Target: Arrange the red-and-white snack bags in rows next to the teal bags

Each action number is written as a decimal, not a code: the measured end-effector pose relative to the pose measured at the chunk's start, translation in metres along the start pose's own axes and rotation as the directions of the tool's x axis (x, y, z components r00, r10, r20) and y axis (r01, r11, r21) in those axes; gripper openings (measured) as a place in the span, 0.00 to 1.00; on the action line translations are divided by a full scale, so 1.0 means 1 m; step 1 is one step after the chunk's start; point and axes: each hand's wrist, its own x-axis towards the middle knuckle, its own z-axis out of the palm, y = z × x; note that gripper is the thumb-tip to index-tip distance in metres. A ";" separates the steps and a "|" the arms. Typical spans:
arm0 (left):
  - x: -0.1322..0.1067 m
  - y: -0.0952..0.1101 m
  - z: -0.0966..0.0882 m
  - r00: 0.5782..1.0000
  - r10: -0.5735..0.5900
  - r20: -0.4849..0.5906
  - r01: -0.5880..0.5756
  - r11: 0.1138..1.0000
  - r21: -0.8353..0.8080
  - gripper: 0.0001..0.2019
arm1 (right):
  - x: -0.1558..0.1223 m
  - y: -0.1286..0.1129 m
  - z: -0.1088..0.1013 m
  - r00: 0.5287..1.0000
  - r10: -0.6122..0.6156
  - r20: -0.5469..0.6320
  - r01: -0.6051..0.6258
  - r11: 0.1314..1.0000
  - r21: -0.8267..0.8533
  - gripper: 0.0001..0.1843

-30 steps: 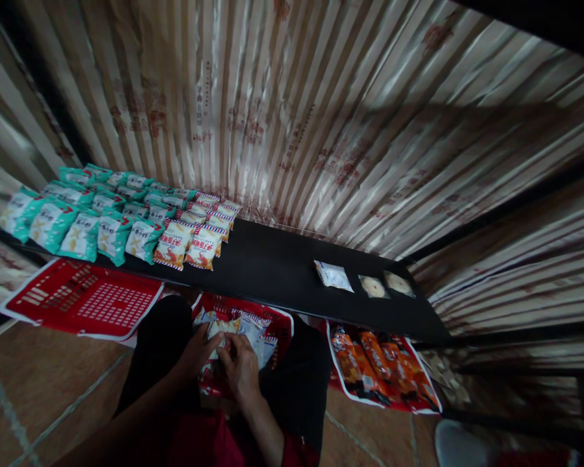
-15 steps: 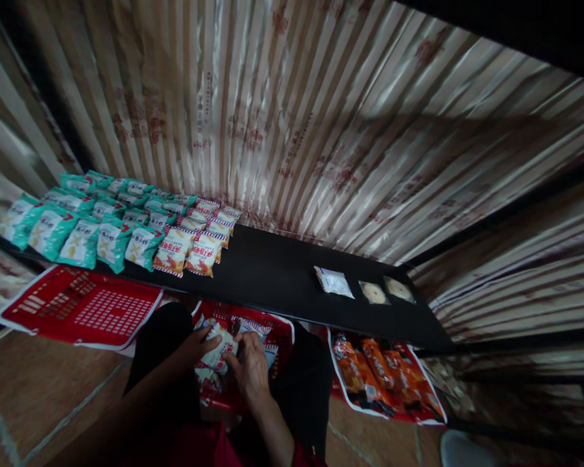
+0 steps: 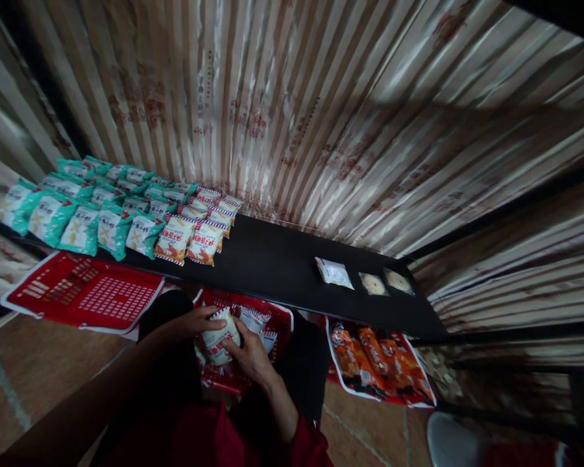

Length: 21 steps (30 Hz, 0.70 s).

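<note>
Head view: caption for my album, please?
Left hand and right hand hold a snack bag over a red basket beside a black shelf.

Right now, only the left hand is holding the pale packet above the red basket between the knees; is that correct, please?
Not quite: the head view shows the right hand gripping the pale packet too, with the left hand, above that red basket.

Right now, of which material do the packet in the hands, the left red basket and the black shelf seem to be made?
Packet: probably plastic film, rather dull here; it looks puffed and printed.
Basket: likely moulded plastic, smooth, with rows of holes.
Shelf: smooth, dark finish; painted metal or coated board, cannot tell.
</note>
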 end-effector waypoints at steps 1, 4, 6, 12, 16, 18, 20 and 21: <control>0.000 0.001 -0.001 1.000 -0.001 -0.007 0.001 1.000 0.007 0.22 | 0.000 -0.001 0.000 1.000 -0.006 0.000 0.006 1.000 0.005 0.27; 0.003 0.001 -0.004 1.000 0.014 -0.010 -0.014 1.000 0.013 0.23 | 0.002 -0.002 0.001 0.999 -0.009 -0.035 0.009 1.000 0.012 0.24; 0.005 0.000 -0.006 0.999 0.040 -0.013 -0.040 0.999 0.006 0.24 | 0.004 -0.001 0.002 0.997 0.013 -0.070 -0.011 1.000 0.026 0.23; 0.008 -0.006 -0.009 0.996 0.052 -0.076 -0.057 0.996 -0.062 0.29 | 0.009 0.006 0.003 0.977 0.060 -0.203 -0.041 0.994 0.097 0.21; 0.012 -0.013 -0.006 0.993 0.102 -0.052 -0.108 0.984 -0.142 0.27 | 0.012 0.008 0.003 0.967 0.098 -0.235 -0.066 0.988 0.139 0.24; 0.014 -0.017 -0.002 0.992 0.098 -0.082 -0.110 0.980 -0.166 0.26 | 0.013 0.007 0.004 0.962 0.106 -0.252 -0.066 0.985 0.161 0.24; 0.016 -0.020 0.004 0.985 0.085 -0.148 -0.112 0.976 -0.186 0.27 | 0.013 0.006 0.004 0.954 0.119 -0.276 -0.072 0.982 0.175 0.23; 0.017 -0.021 0.008 0.977 0.080 -0.198 -0.118 0.974 -0.191 0.28 | 0.013 0.005 0.004 0.949 0.131 -0.287 -0.080 0.980 0.181 0.23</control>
